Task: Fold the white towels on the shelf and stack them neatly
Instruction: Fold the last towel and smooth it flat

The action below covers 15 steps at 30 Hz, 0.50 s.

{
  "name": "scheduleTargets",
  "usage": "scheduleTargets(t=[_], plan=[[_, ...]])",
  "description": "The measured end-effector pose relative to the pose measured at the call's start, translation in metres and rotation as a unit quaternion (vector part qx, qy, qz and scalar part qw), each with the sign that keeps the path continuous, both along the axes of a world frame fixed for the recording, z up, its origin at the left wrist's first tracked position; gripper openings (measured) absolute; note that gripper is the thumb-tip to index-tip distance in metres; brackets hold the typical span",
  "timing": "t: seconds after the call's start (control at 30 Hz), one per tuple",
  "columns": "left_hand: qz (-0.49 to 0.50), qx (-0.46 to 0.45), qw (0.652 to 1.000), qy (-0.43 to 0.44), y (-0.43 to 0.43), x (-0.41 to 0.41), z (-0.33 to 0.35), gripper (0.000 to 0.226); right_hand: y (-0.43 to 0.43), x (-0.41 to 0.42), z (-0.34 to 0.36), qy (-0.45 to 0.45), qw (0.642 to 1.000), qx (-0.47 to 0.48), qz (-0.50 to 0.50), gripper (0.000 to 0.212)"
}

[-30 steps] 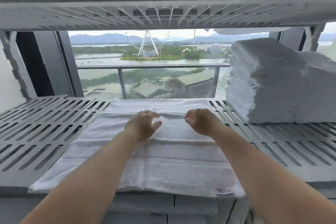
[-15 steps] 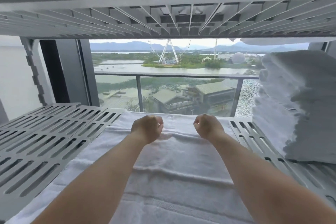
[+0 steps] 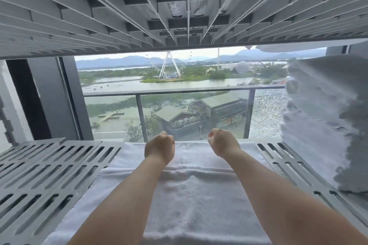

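A white towel [image 3: 197, 195] lies flat on the grey slatted shelf [image 3: 49, 175], running from the near edge to the back, with a fold line across its far third. My left hand [image 3: 159, 148] and my right hand [image 3: 223, 142] are both curled into fists at the towel's far edge, a hand's width apart. The fingertips are hidden behind the knuckles, where they close on the cloth. A tall stack of folded white towels [image 3: 322, 121] stands on the shelf at the right, reaching almost to the shelf above.
The ribbed underside of the upper shelf [image 3: 179, 6] hangs low overhead. Behind the shelf are a window and a balcony railing [image 3: 179, 92]. A dark frame post [image 3: 49, 97] stands at the back left. Bare slats lie left of the towel.
Both hands have slid from the towel's middle fold to its far edge, closing into fists. The view has moved closer and lower under the upper shelf.
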<state>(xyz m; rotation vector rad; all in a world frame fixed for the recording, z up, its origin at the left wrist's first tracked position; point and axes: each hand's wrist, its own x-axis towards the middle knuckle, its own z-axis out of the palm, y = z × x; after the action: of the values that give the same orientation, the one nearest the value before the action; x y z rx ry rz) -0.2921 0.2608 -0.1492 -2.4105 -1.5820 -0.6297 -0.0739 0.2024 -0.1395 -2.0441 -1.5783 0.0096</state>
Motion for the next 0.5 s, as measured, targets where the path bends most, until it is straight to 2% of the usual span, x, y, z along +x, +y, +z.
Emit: scheduleTargets(t=[0.1,0.2,0.3,0.4,0.5], plan=[[0.019,-0.063,0.997,0.029,0.015,0.003,-0.004,0.029,0.010,-0.002,-0.012,-0.014,0.997,-0.066,-0.033,0.035],[0.015,-0.124,0.991,0.057,0.028,0.003,-0.007,0.044,0.017,-0.004,-0.016,-0.033,0.990,-0.119,-0.063,0.049],[0.015,-0.135,0.987,0.086,0.037,0.002,-0.004,0.061,0.023,-0.004,-0.013,-0.049,0.983,-0.161,-0.075,0.051],[0.021,-0.140,0.985,0.094,0.042,0.002,-0.002,0.057,0.026,-0.004,-0.010,-0.046,0.980,-0.178,-0.074,0.043],[0.021,-0.130,0.989,0.067,0.043,-0.002,0.000,0.041,0.023,0.001,-0.009,-0.031,0.984,-0.161,-0.063,0.031]])
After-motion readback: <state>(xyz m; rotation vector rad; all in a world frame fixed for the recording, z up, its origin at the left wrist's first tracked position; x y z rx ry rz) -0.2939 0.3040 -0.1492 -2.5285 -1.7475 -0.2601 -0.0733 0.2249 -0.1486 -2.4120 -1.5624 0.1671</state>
